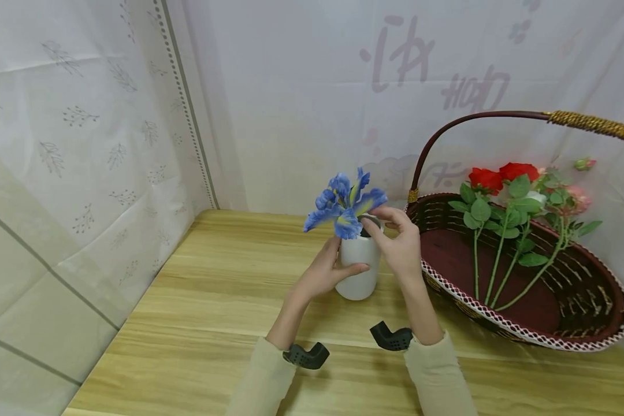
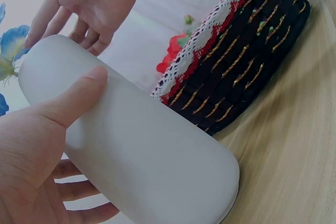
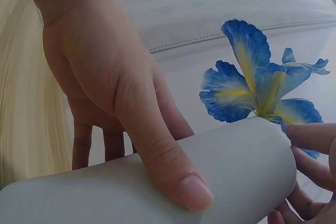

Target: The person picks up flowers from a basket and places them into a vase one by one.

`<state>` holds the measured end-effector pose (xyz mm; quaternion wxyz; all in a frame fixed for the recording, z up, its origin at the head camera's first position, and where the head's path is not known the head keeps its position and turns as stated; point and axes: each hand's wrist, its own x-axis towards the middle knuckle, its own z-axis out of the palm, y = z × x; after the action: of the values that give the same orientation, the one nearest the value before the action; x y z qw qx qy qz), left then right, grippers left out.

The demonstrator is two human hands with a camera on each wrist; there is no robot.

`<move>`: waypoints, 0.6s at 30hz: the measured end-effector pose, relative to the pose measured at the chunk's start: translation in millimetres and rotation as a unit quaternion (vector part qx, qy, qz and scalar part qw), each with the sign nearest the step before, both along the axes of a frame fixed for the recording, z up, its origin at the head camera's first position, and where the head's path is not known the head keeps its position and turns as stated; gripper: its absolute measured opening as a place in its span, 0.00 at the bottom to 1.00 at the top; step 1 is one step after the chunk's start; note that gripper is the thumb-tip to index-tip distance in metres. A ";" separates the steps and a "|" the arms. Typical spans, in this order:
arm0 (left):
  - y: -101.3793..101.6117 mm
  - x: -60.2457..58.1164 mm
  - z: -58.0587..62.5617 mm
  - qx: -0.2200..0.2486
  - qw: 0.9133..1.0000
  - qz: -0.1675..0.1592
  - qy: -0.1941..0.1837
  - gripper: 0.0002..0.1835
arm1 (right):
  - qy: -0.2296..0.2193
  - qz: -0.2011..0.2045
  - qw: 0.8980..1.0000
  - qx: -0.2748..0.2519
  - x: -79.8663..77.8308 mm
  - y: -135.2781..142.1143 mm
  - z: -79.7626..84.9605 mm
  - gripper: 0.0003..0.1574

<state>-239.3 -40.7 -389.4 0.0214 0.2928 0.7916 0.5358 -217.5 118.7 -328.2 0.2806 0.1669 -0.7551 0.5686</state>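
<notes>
A white cylindrical vase [image 1: 359, 271] stands on the wooden table with a blue and yellow iris [image 1: 348, 223] in its mouth. My left hand [image 1: 318, 276] grips the vase from the left, thumb along its near side and fingers around the back, as the left wrist view also shows. At the rim, my right hand [image 1: 401, 245] has its thumb and fingers loosely bent and spread beside the iris. In the right wrist view its fingertips [image 3: 310, 138] come right up to the rim and the lowest petals. The flower's stem is hidden inside the vase.
To the right, a dark woven basket [image 1: 530, 329] with lace trim and an arched handle [image 1: 473, 119] holds several flowers, among them red roses [image 1: 517, 171] and a pink one [image 1: 577, 200]. Patterned curtains [image 1: 291, 115] hang behind the table [image 1: 197, 323] and at its left.
</notes>
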 end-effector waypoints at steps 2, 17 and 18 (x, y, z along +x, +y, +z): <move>0.1 -0.6 -0.8 0.001 1.000 -0.002 -0.001 0.40 | -0.003 0.006 1.000 -0.004 -0.6 1.7 -0.9 0.15; 1.1 -0.5 -0.2 0.004 1.000 0.001 0.008 0.40 | 0.010 0.027 1.000 0.001 3.4 10.7 1.4 0.18; 1.2 -0.8 -0.4 0.004 1.000 0.001 0.008 0.40 | 0.010 0.029 1.000 0.000 3.9 11.5 1.4 0.18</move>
<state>-240.0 -39.6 -389.9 0.0134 0.2967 0.7897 0.5369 -213.6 130.2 -326.8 0.2719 0.1940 -0.7469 0.5750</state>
